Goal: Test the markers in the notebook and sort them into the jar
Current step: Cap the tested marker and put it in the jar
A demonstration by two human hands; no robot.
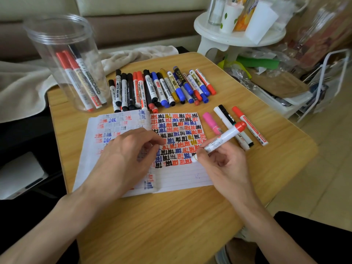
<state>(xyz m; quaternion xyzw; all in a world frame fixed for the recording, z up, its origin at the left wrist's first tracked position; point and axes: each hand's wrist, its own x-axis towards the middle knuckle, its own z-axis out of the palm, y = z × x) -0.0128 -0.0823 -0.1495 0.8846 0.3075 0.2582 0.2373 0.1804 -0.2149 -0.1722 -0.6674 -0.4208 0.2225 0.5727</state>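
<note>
An open lined notebook (179, 178) lies in the middle of the wooden table (167, 221), its right page filled with red, black, blue and gold marks. My right hand (226, 168) grips a white marker with a red cap on its back end (224, 137), tip down on the right page. My left hand (125, 159) rests flat across the notebook's fold, fingers curled. A clear plastic jar (62, 60) stands at the table's far left corner with three markers inside. Several markers (162, 88) lie in a row behind the notebook.
A pink marker (210, 121), a black-and-white marker (228, 119) and a red one (251, 128) lie to the right of the notebook. A cloth (24, 82) drapes behind the jar. A white stool (238, 37) with cups and clutter stands off the table's far right.
</note>
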